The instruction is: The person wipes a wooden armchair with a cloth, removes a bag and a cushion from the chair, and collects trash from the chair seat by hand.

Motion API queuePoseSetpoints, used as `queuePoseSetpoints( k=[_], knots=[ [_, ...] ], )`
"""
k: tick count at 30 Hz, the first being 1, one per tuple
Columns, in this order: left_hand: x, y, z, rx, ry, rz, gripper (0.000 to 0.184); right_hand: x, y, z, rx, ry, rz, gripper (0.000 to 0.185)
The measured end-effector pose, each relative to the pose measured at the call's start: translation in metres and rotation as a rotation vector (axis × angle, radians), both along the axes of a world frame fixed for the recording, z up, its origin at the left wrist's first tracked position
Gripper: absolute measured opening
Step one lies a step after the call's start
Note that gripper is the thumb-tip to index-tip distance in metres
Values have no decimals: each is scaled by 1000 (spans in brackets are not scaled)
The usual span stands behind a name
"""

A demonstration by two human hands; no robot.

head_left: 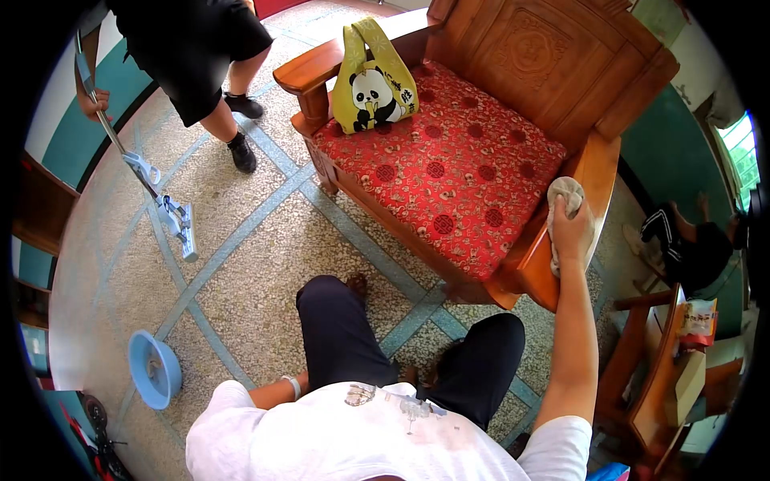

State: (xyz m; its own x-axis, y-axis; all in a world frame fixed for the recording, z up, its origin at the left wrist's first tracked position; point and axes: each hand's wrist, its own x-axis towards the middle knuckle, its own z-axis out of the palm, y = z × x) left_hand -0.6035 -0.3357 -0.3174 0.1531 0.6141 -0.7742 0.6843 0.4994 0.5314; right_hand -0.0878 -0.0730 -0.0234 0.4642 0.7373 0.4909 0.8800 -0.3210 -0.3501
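My right hand (572,228) is closed on a pale, crumpled cloth (565,191), pressed onto the right armrest (536,255) of a carved wooden chair (525,52). Part of the cloth hangs down beside my fingers. The chair has a red patterned seat cushion (449,172). A yellow panda bag (375,88) stands on the cushion by the far armrest. Only the edge of my left hand (302,377) shows, just past a wristband, beside my thigh. My leg hides its fingers.
A light-blue basin (154,369) with something pale inside sits on the speckled floor at left. Another person holds a mop (172,210) at upper left. A second person is at far right, near a wooden table (654,393) bearing a packet (698,322).
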Motion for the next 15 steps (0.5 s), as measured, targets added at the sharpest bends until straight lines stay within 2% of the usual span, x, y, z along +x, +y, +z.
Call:
queuePoseSetpoints(
  k=[15],
  knots=[
    [-4, 29, -4, -49, 31, 7, 30, -5, -2, 1, 35, -26, 39, 41]
  ],
)
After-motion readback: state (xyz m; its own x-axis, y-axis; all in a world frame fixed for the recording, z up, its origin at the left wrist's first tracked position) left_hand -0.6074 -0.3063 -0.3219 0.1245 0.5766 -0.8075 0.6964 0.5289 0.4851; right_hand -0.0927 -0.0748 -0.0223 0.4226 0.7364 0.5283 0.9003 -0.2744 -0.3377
